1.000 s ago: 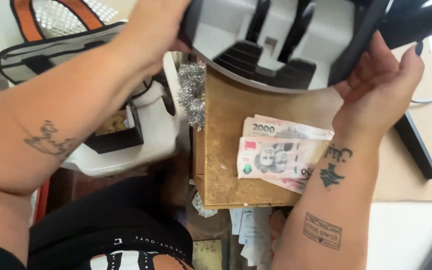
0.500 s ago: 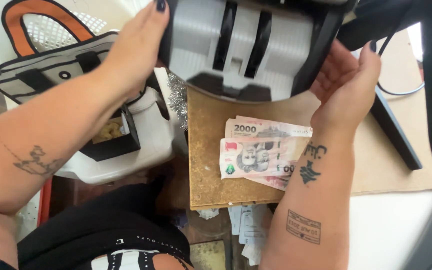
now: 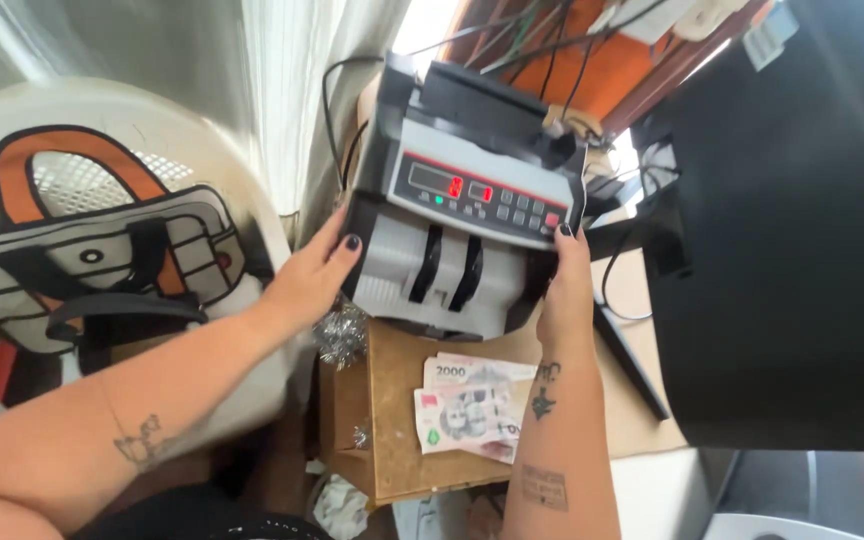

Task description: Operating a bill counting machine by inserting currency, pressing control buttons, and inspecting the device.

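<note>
A grey and black banknote counting machine (image 3: 457, 225) with a lit red display stands on a brown board (image 3: 407, 400). My left hand (image 3: 314, 275) grips the machine's left side. My right hand (image 3: 564, 285) grips its right side, fingers pointing up along the casing. A small pile of banknotes (image 3: 467, 410) lies on the board just below the machine, partly behind my right forearm.
A white plastic chair (image 3: 202, 150) with a cartoon-style orange and white handbag (image 3: 92, 250) stands at left. A large black monitor back (image 3: 792, 250) fills the right. Cables (image 3: 552, 60) run behind the machine. Silver tinsel (image 3: 340, 335) hangs at the board's left edge.
My view has tilted up, so the whole machine shows, farther from me. Both hands stay on its sides. The banknotes lie where they were.
</note>
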